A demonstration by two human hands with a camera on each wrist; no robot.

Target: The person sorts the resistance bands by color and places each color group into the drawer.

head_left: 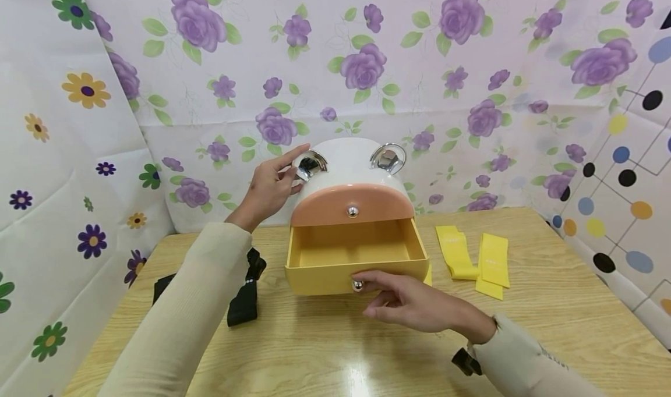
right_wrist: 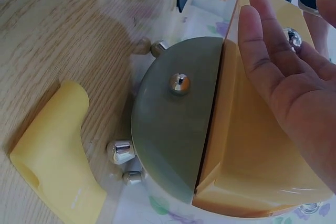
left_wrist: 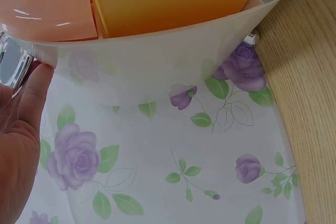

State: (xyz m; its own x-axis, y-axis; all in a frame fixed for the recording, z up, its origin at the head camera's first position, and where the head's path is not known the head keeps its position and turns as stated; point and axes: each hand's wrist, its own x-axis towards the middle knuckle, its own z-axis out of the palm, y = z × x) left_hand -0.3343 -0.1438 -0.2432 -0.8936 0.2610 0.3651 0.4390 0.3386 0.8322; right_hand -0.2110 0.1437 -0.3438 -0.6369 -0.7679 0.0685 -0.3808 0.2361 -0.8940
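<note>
A small rounded cabinet point(head_left: 348, 158) with a white shell stands on the table, two shiny silver ears at its top. Its yellow drawer point(head_left: 320, 277) is pulled out, and the bare inside shows. Between the thumb and index finger of my right hand point(head_left: 409, 301) is that drawer's silver knob point(head_left: 357, 285); the other fingers stay off it. My left hand point(head_left: 267, 187) grips the left silver ear point(head_left: 311, 165) at the side. Above the yellow drawer, the orange drawer point(head_left: 325, 206) is pushed in. A grey-green lower drawer point(right_wrist: 173, 124) shows in the right wrist view.
Folded yellow bands point(head_left: 494, 263) lie on the wooden table point(head_left: 314, 356) right of the cabinet. Black straps point(head_left: 243, 304) lie on the left, partly hidden by my left sleeve. A flowered cloth point(head_left: 314, 48) hangs close behind the cabinet.
</note>
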